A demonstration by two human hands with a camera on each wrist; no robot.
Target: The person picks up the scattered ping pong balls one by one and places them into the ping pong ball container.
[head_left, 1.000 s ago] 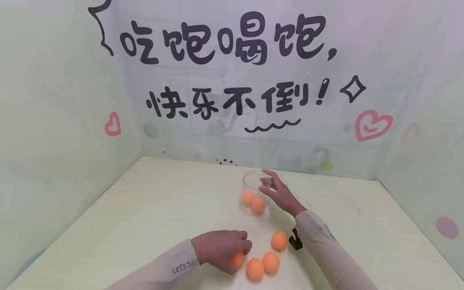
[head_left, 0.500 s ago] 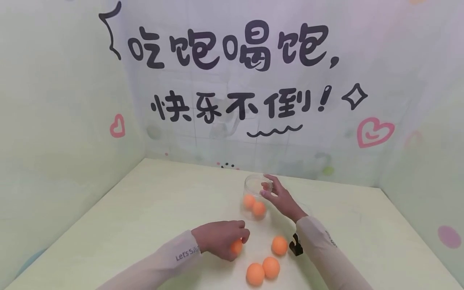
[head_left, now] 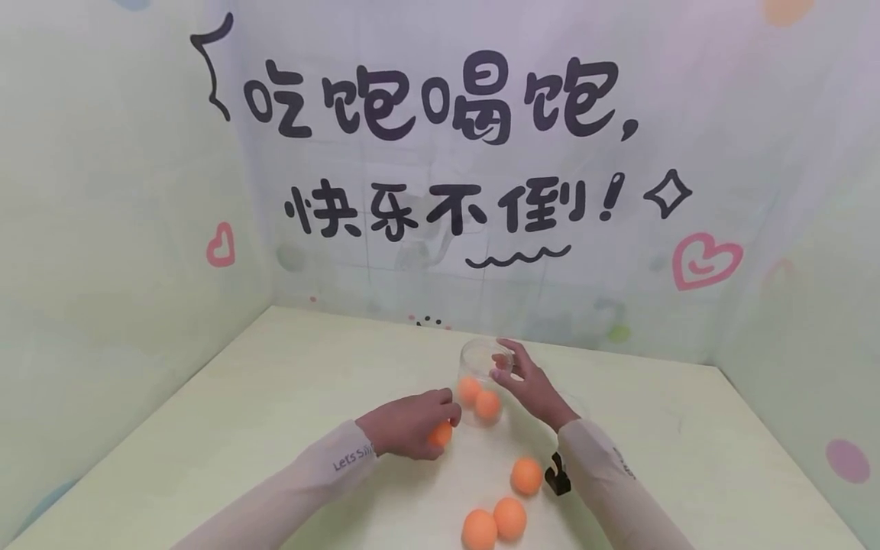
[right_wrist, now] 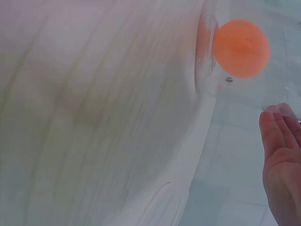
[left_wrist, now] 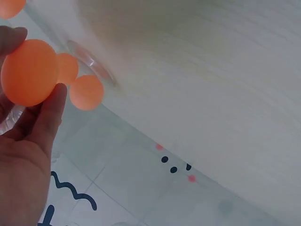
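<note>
My left hand pinches an orange ping-pong ball between thumb and fingers, just left of and nearer than a clear round jar. The jar stands upright on the table. Two orange balls lie inside it, a left one and a right one. My right hand holds the jar by its right side near the rim, thumb in front and fingers behind. In the right wrist view, a ball shows through the jar's wall, with the fingertips beside the upper part.
Three loose orange balls lie nearer on the table: one alone and a pair, right and left. A black clip-like piece sits at the right sleeve. A clear curved edge lies behind the right forearm. Printed walls enclose the table.
My left hand has carried its ball away from the loose balls, forward to beside the jar. The right hand stays at the jar, and the head view has shifted slightly.
</note>
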